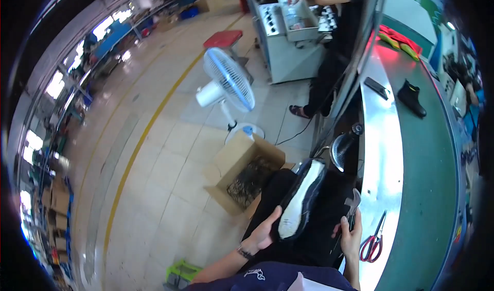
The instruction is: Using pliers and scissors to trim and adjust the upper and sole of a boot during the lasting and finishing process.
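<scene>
My left hand (263, 233) grips a black shoe upper (303, 198) near one end, over my lap. Its underside faces up and shows a long white insole with black edges folded round it. Off to the right, my right hand (352, 235) is closed round a hand tool with a curved grey metal head (354, 200); its exact kind is hard to make out. The tool and the shoe are apart. Beside my right hand, red-handled scissors (374, 243) lie on the metal edge of the bench.
A green conveyor belt (427, 172) runs along the right, carrying a black ankle boot (411, 98). A dark phone-like object (377, 87) lies on the metal ledge. Ahead are an open cardboard box (232, 162), a fan (226, 82), a red stool (223, 39) and a standing co-worker (337, 39).
</scene>
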Motion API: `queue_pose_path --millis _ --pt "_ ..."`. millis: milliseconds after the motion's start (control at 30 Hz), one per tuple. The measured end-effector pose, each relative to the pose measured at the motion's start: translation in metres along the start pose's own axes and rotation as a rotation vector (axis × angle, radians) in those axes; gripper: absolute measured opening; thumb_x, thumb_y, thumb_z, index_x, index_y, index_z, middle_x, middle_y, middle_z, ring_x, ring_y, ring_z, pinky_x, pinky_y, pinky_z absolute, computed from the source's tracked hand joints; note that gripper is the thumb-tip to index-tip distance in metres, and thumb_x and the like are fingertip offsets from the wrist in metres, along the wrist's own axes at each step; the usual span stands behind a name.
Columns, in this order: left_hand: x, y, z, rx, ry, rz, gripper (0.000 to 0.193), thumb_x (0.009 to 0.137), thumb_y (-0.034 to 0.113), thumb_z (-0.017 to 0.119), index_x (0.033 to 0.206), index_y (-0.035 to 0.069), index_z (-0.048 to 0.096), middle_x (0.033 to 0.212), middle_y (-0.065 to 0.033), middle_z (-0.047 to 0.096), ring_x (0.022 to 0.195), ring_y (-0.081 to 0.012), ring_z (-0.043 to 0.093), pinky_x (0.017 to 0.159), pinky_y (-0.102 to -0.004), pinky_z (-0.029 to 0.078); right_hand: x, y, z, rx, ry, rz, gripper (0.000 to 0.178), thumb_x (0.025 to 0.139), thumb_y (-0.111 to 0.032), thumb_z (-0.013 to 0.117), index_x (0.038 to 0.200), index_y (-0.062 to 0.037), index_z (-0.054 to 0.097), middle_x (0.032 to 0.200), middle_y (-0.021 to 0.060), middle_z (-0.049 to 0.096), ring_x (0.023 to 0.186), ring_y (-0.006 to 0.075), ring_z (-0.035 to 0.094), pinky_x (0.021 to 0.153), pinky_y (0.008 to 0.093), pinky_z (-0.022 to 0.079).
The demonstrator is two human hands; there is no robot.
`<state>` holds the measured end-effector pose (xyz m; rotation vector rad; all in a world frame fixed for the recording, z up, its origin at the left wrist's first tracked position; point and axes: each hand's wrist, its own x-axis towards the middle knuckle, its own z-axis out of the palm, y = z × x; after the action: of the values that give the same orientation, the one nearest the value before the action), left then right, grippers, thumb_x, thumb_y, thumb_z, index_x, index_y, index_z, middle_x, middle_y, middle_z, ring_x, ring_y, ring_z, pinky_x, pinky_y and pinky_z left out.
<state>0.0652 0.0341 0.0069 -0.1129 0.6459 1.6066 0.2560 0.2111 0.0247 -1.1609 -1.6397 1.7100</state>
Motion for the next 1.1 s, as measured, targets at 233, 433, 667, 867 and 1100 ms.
queue_pose_path --millis 233,433,667,867,1100 --pt "0.032 -0.019 0.008 0.618 0.257 0.193 0.061 0.097 0.055 0.046 0.115 0.0 0.065 0.107 -0.0054 0.067 0.095 -0.0093 0.059 0.085 -0.0269 0.046 -0.015 0.019 -0.064 -0.088 0.02 0.056 0.061 0.095 -0.017 0.062 0.147 -0.0094 0.032 0.083 0.012 0.058 0.06 0.0127 0.053 0.055 0.0284 0.048" --pt "-0.009 0.009 -0.007 1.153 0.372 0.296 0.063 0.094 0.056 0.052 0.107 -0.003 0.069 0.098 -0.0104 0.069 0.092 -0.0124 0.063 0.075 -0.0262 0.051 0.003 0.011 -0.023 -0.047 -0.196 -0.063 0.058 0.095 -0.014 0.061 0.143 -0.0006 0.032 0.081 0.0091 0.055 0.056 0.0126 0.05 0.051 0.0256 0.045" --pt "-0.221 0.215 0.013 0.939 1.151 1.15 0.086 0.093 0.017 0.06 0.15 -0.002 -0.001 0.082 -0.0136 0.07 0.066 -0.0201 0.069 0.059 -0.0288 0.056 0.028 0.046 -0.024 -0.017 -0.305 -0.037 0.06 0.095 -0.011 0.06 0.146 -0.0057 0.029 0.078 0.0092 0.057 0.056 0.0138 0.052 0.05 0.0269 0.044" --pt "-0.406 0.319 0.035 0.931 1.637 1.191 0.096 0.095 0.02 0.055 0.143 -0.003 -0.024 0.075 -0.0208 0.069 0.056 -0.0271 0.068 0.047 -0.0335 0.055 0.06 0.145 -0.028 0.053 -0.21 0.044 0.057 0.095 -0.02 0.061 0.144 -0.0109 0.032 0.059 0.0043 0.053 0.042 0.0142 0.05 0.039 0.0258 0.04" --pt "-0.453 0.328 0.045 0.751 1.724 1.213 0.09 0.094 0.013 0.055 0.145 0.001 -0.018 0.074 -0.0216 0.068 0.056 -0.0267 0.067 0.05 -0.0381 0.053 0.063 0.132 -0.03 -0.082 -0.249 0.144 0.057 0.093 -0.027 0.063 0.141 -0.0153 0.035 0.059 0.0062 0.056 0.041 0.0158 0.053 0.035 0.0242 0.031"
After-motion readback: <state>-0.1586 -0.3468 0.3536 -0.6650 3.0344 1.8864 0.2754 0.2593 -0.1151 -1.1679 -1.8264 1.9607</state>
